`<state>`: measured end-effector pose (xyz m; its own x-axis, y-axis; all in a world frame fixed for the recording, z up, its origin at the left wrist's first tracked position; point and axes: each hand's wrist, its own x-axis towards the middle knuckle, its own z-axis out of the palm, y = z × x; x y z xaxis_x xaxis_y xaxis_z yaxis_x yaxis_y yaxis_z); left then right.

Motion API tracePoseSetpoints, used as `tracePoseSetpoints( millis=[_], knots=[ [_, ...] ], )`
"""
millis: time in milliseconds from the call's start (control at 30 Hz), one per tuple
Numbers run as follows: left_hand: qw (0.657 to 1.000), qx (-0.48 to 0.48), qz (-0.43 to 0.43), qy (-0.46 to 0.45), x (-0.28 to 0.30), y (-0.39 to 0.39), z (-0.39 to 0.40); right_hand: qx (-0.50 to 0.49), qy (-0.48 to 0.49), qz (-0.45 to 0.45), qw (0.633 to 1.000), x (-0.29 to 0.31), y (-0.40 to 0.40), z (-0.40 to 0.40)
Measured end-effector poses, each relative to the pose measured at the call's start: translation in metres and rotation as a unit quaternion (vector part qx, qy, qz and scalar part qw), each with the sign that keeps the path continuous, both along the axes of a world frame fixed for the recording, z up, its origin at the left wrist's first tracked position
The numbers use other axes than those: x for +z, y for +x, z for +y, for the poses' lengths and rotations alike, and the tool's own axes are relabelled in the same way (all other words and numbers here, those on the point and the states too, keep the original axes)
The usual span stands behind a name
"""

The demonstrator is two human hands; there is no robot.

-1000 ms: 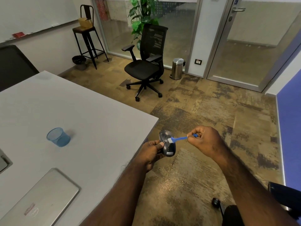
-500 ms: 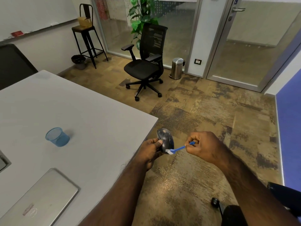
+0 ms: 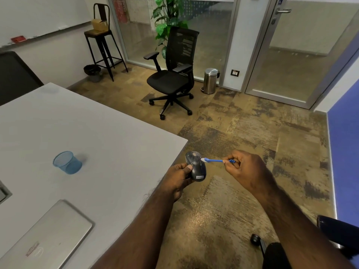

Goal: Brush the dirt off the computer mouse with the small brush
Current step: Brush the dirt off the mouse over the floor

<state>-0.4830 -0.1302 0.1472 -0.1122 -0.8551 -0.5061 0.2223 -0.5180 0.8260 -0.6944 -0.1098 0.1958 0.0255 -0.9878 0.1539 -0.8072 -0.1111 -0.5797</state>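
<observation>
Left hand (image 3: 179,176) clamped around the near end of the dark computer mouse (image 3: 195,165), thumb across its left flank, holding it in the air just off the table's right-hand edge, below its far right corner, with the floor under it. Right hand (image 3: 246,168) pinched shut on the handle end of the small brush (image 3: 212,160), a slim blue stick with a pale bristle head. The two hands stand apart, joined only by brush and mouse.

Change from half a second ago: the bristle head, then at the lower right flank of the mouse, now lies against its upper right side near the button end, and the handle has levelled to nearly horizontal. One second ago the head sat near this same upper spot. The mouse has also tipped so that its labelled rear end faces the camera. Read together, this suggests a stroke cycle along the right flank, so brushing is judged under way rather than finished; whether dirt remains cannot be told at this size.

On the table (image 3: 116,136), well apart from the hands: a blue mesh cup (image 3: 67,162) toward the left side, and a closed silver laptop (image 3: 50,235) at the near edge. An office chair (image 3: 173,74) stands beyond on the floor.
</observation>
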Motion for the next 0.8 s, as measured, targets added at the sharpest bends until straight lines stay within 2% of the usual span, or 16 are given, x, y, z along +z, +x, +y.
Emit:
tracePoseSetpoints(
  millis=[133,267,500,600,700,800],
  knots=[
    [1.0,0.008,-0.007,0.002,0.0,0.002,-0.001,0.024,0.055,0.026,0.998,0.0,-0.001,0.0],
    [1.0,0.008,-0.004,-0.004,-0.001,0.002,-0.002,-0.004,0.019,-0.003,1.0,-0.002,-0.002,-0.003],
    [1.0,-0.019,-0.012,0.001,-0.004,0.001,-0.001,-0.057,-0.027,0.001,0.998,-0.006,0.004,-0.008],
    [1.0,-0.024,-0.008,-0.007,-0.004,0.0,-0.001,-0.027,0.004,0.015,1.0,-0.006,0.008,-0.007],
    [1.0,-0.022,-0.011,-0.009,-0.004,-0.001,0.0,-0.011,0.048,-0.015,0.999,-0.005,0.005,-0.007],
    [1.0,-0.019,-0.008,-0.007,-0.005,0.001,-0.001,-0.04,0.02,-0.024,0.999,-0.003,0.0,-0.01]
  ],
)
